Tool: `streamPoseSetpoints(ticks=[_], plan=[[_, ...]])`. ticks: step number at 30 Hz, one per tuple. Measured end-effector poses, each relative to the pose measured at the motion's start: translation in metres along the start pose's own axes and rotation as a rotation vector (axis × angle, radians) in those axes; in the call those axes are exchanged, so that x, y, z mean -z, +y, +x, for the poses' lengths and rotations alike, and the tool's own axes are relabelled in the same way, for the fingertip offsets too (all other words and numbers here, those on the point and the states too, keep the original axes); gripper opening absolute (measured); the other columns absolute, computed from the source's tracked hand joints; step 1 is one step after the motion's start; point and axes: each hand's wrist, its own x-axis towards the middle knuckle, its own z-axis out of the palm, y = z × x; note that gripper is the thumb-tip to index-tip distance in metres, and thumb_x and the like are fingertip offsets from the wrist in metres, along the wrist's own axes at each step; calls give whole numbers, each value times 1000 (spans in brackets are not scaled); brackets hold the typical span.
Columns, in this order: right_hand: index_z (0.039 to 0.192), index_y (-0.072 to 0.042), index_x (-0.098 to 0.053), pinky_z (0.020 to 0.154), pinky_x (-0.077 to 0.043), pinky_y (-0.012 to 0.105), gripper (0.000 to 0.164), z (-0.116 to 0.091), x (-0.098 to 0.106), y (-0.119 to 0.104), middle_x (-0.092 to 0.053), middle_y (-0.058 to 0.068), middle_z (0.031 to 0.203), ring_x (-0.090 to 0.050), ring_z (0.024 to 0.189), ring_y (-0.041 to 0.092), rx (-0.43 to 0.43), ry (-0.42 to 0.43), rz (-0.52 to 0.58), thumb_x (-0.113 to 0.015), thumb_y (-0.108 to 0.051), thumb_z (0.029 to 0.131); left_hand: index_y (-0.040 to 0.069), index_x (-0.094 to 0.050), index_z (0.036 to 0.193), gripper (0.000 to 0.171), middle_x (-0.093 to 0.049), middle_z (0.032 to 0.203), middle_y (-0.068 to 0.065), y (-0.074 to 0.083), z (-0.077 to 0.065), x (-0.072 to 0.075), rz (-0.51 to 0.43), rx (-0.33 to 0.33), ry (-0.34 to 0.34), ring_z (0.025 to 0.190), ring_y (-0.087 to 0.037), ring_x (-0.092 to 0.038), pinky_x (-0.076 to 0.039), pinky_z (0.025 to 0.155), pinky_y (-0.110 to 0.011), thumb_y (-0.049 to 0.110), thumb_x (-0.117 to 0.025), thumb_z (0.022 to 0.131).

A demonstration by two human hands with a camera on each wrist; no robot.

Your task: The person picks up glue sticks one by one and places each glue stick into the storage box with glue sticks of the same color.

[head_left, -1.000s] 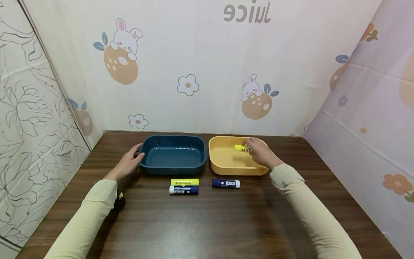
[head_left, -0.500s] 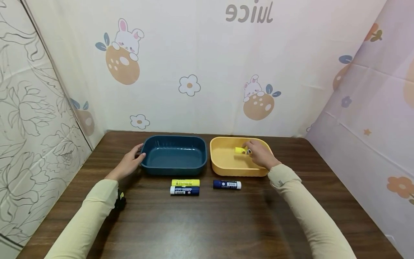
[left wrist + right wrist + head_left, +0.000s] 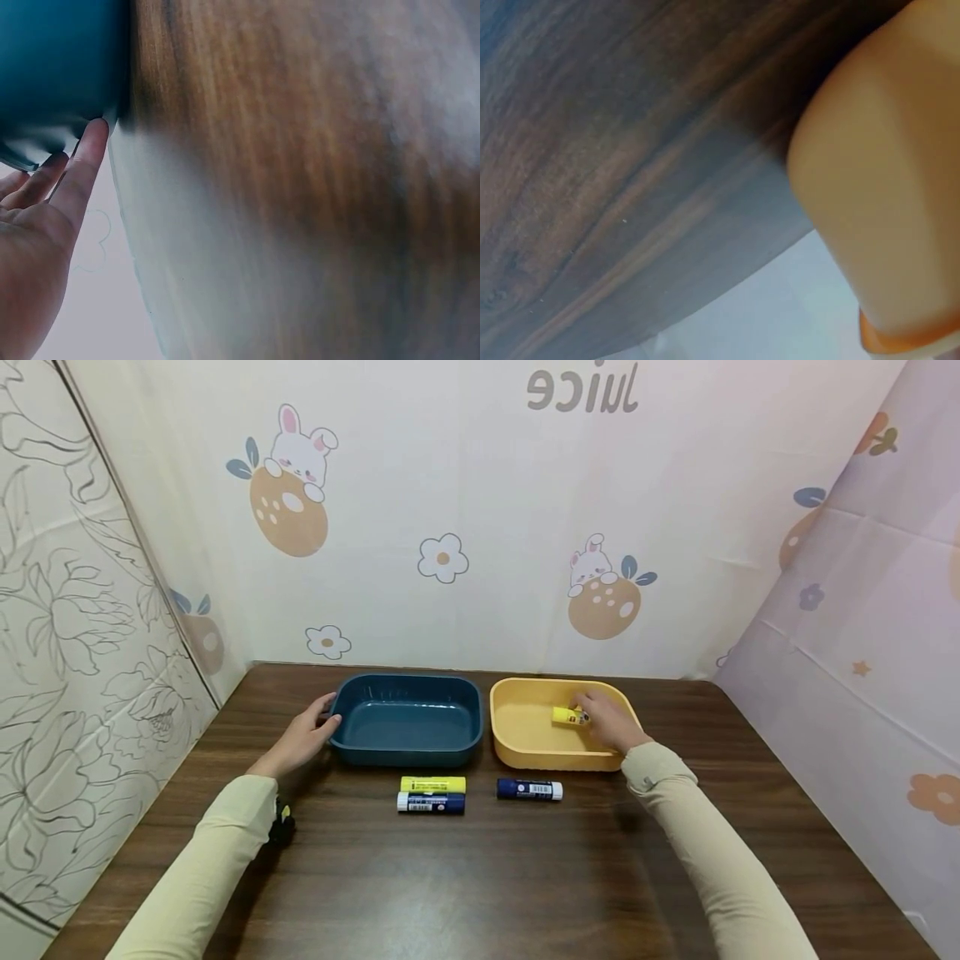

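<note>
Inside the yellow tray (image 3: 525, 727), my right hand (image 3: 609, 722) pinches a yellow glue stick (image 3: 567, 716) low over the tray's floor. The hand covers the stick's right end. In the right wrist view only the yellow tray's outer wall (image 3: 877, 172) shows beside the table. My left hand (image 3: 302, 737) rests with extended fingers at the left end of the dark blue tray (image 3: 405, 758). The left wrist view has those fingers (image 3: 79, 176) against the tray's side (image 3: 60, 67). In front of the trays lie a yellow glue stick (image 3: 432, 784), a blue glue stick (image 3: 431, 802) and another blue one (image 3: 529, 789).
The two trays stand side by side near the back of the dark wooden table (image 3: 450, 885). A printed curtain (image 3: 450, 468) hangs right behind it, with more patterned cloth to both sides. A small black thing (image 3: 282, 823) shows beside the left sleeve.
My right hand has lowered the yellow glue stick toward the floor of the yellow tray. The left hand keeps its place at the blue tray. The whole view has drifted slightly.
</note>
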Motion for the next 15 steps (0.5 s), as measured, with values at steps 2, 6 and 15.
streamPoseSetpoints(ticks=[2,6,15], plan=[[97,4,-60,76,-44,48,41,-1,-1,1,-56,20,92,-53,86,37,-5,-6,4,-60,24,61,-7,-18,148,56,-35,139,-35,-1,0,0,0,2,-1,125,-47,-39,-39,96,-57,22,-37,105],[100,3,-60,82,-43,50,41,-2,-3,1,-56,22,100,-53,93,38,-60,-59,14,-60,24,64,-7,-18,148,56,-35,139,-35,0,-1,0,6,8,0,124,-47,-40,-40,96,-57,24,-37,105],[104,1,-60,86,-44,50,38,0,-4,0,-56,22,109,-53,102,38,-136,-136,18,-57,22,73,-7,-18,148,56,-33,140,-35,2,0,0,5,15,1,125,-47,-39,-40,95,-57,22,-37,105]])
